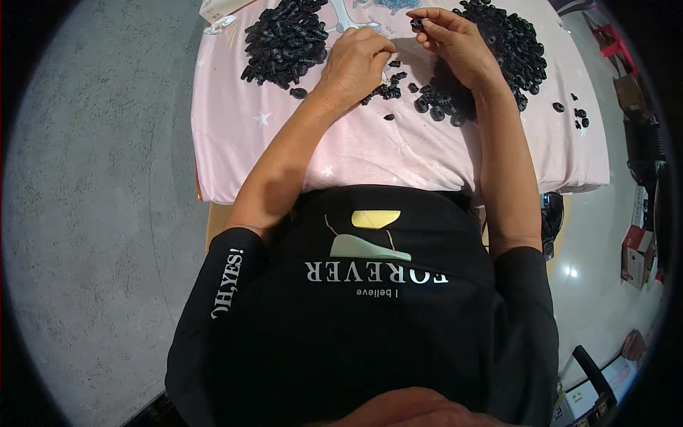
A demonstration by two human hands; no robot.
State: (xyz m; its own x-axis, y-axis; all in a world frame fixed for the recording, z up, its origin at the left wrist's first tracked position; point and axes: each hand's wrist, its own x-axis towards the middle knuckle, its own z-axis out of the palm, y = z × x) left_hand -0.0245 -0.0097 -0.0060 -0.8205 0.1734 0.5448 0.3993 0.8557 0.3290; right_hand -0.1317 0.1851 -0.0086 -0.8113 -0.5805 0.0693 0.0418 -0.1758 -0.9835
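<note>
My right hand [457,44] is raised over the pink cloth, thumb and fingers pinching a small black ringed part [417,25]. My left hand [356,62] is to its left, with the fingers closed together and their tips pointing toward the right hand. Whatever those fingers may hold is too small to make out. Below the left fingertips lies a scatter of small black pieces [390,92]. A large heap of black parts [286,44] rises left of my left hand. Another heap of round black parts [511,44] spreads behind and right of my right hand.
The pink star-patterned cloth [263,156] covers the table. A few loose black parts [582,114] sit near its right side. Blue-tinted clear bits [391,4] lie at the far edge. Boxes [635,252] and a red stool [613,48] stand on the floor to the right.
</note>
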